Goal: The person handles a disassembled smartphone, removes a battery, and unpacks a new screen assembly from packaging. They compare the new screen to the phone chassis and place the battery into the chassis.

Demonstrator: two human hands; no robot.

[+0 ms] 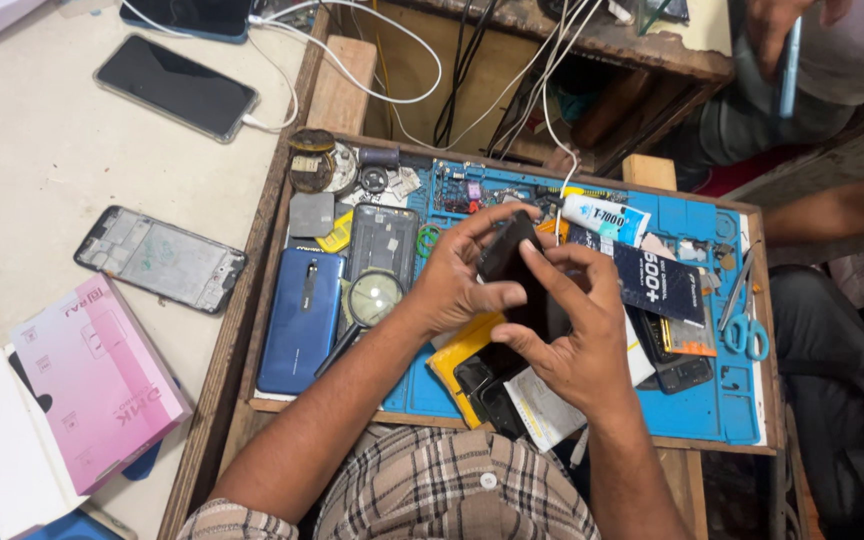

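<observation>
Nearest the camera: plaid shirt sleeves, both forearms reaching forward over a wooden tray lined with a blue work mat (712, 400).

Right hand (572, 330) closed around the lower part of a dark phone (517, 270), thumb and fingers pinching its edge. Left hand (462, 275) gripping the same phone from the other side, fingertips curled over its upper end. The phone is held tilted, just above the mat's middle.

Under the hands: a yellow-edged part and a dark phone body lying flat on the mat. Left of the hands, a magnifying glass (372, 300) beside a blue phone back (302, 315), with a grey phone frame (382, 240) just beyond. Right side: blue-handled scissors (747, 330) near the mat's edge, a white tube (607, 215) further up.

On the pale desk (32, 170) to the left: a pink box (97, 385), a bare phone frame (160, 258), and far off, a black phone (176, 86) on a white cable.

Top right, another person's hand holds a thin blue object.
</observation>
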